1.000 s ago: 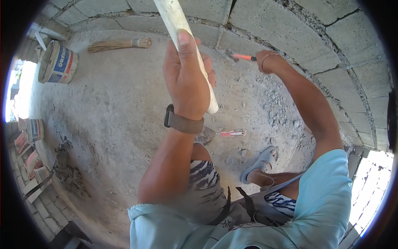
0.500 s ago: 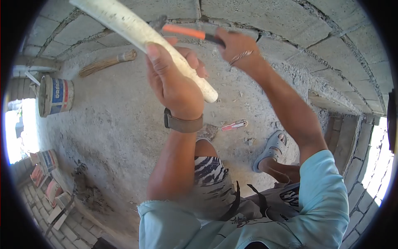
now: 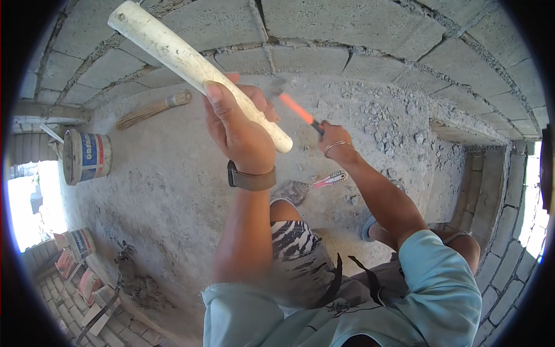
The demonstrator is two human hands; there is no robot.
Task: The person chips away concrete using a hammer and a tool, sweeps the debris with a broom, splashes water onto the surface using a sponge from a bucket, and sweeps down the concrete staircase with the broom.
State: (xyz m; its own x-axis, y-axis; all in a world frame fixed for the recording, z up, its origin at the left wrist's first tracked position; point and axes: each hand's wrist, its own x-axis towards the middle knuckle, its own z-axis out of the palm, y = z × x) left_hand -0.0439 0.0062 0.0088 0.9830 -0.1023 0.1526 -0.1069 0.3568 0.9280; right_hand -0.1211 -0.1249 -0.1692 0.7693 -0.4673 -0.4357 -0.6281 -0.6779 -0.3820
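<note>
My left hand [image 3: 240, 124] is wrapped round a whitish pipe [image 3: 179, 58], near its lower right end. The pipe slants up to the left in front of the block wall. To the right, my right hand [image 3: 335, 139] grips the black end of a hammer [image 3: 297, 109] with an orange handle. The hammer's head is blurred and points up-left, just right of the pipe and my left fingers. Below both hands, a trowel [image 3: 328, 180] with a red and white handle lies on the floor.
A concrete block wall [image 3: 335, 23] curves across the top. Rubble [image 3: 387, 124] is scattered at its foot. A stick broom [image 3: 153, 110] and a bucket [image 3: 88, 156] are at the left. Lower left are another bucket [image 3: 81, 243] and blocks.
The hammer first rose leftward toward the pipe, then came down with my right hand, nearer my body. The pipe has tilted to the left since the earliest frame, and the view has shifted.
</note>
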